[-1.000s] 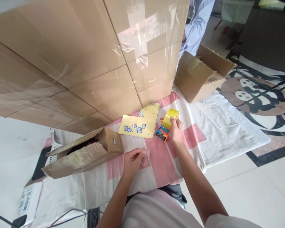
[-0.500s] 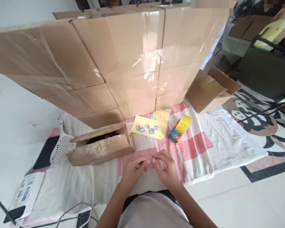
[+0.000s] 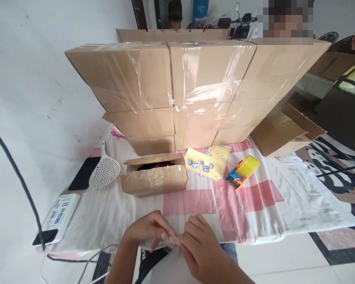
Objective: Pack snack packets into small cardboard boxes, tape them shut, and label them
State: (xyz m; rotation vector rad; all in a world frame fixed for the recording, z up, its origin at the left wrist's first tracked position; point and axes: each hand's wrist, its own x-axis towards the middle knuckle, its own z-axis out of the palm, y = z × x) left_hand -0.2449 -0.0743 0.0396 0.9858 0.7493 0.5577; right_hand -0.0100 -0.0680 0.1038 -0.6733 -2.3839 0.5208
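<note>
Close to my body, at the front edge of the cloth-covered table, my two hands meet fingertip to fingertip. Between them is a small see-through piece of plastic film (image 3: pixel 174 249), partly hidden by the fingers. My left hand (image 3: pixel 148 228) pinches it with thumb and forefinger. The fingers of my right hand (image 3: pixel 199 246) are curled over its other side. Beyond the hands lies an opened small cardboard box (image 3: pixel 155 181) with something dark red inside. Right of it are yellow printed cards (image 3: pixel 205 165) and a blue, orange and yellow packet (image 3: pixel 243 172).
A wall of taped cardboard boxes (image 3: pixel 201 83) stands across the back. On the left are a white perforated scoop (image 3: pixel 105 171), a black flat object (image 3: pixel 84 173) and a white box (image 3: pixel 60 215) with cables. Another open carton (image 3: pixel 279 132) sits at right. People are behind the boxes.
My view has tilted up and turned left. The hands have come nearer my body and closed together, with the right hand now curled over and the clear film showing between them.
</note>
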